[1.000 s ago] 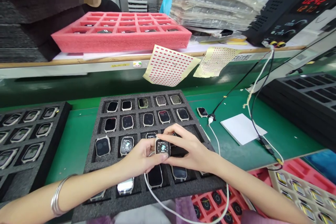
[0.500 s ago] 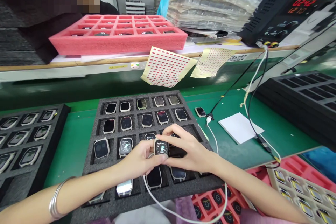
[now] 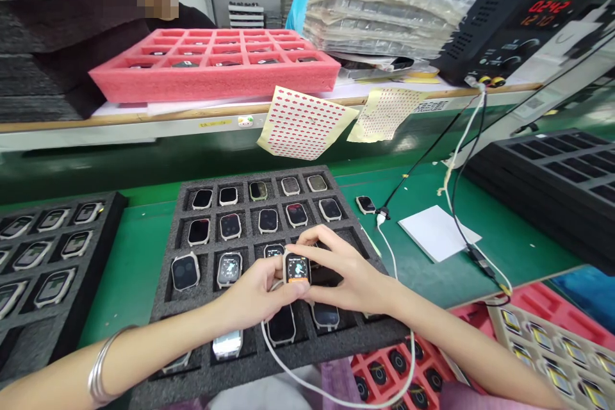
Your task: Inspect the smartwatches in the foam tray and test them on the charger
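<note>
A smartwatch body (image 3: 296, 268) with a lit screen is pinched between both my hands above a black foam tray (image 3: 188, 172). My left hand (image 3: 257, 291) grips it from the left side. My right hand (image 3: 348, 275) holds it from the right, its index finger curled over the top edge. A white cable (image 3: 307, 379) hangs down from under the watch and loops toward me. The tray's cells hold several other watch bodies, some with dark screens, some lit. A silver bangle (image 3: 98, 368) sits on my left wrist.
Another black tray (image 3: 29, 295) of watches lies at left. Stacked black trays (image 3: 557, 179) stand at right. A white pad (image 3: 439, 232), a loose watch (image 3: 366, 204) and cables lie on the green mat. A pink foam tray (image 3: 211, 73), sticker sheets (image 3: 307, 123), a power supply (image 3: 523, 19) and a person behind.
The hands and watch stay almost still. The watch screen now shows an orange band along its lower edge. The view has shifted slightly.
</note>
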A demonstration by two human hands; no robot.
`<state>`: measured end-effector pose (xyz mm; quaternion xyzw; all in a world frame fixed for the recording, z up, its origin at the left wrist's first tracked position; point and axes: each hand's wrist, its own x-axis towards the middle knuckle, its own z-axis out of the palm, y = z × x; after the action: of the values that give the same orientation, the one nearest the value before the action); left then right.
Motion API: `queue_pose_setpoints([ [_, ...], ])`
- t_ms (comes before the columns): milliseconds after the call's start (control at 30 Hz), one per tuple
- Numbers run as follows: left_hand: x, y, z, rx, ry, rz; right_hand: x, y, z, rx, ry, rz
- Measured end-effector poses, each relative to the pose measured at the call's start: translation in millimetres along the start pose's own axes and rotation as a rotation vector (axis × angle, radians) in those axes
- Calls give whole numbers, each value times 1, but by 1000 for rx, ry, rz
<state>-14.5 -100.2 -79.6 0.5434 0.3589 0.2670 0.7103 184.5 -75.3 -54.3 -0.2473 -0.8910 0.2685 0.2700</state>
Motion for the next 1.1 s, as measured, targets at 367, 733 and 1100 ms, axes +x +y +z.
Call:
queue_pose_setpoints([
  [367,-2,8,5,-11,-31,-4,-44,22,-65,-372,-149,303],
  [733,-7,15,11,-73,21,-91,-62,-35,-56,-449,-381,261],
  [1100,-6,7,5,15,-72,-121,-48,-41,-66,-326,-371,281],
])
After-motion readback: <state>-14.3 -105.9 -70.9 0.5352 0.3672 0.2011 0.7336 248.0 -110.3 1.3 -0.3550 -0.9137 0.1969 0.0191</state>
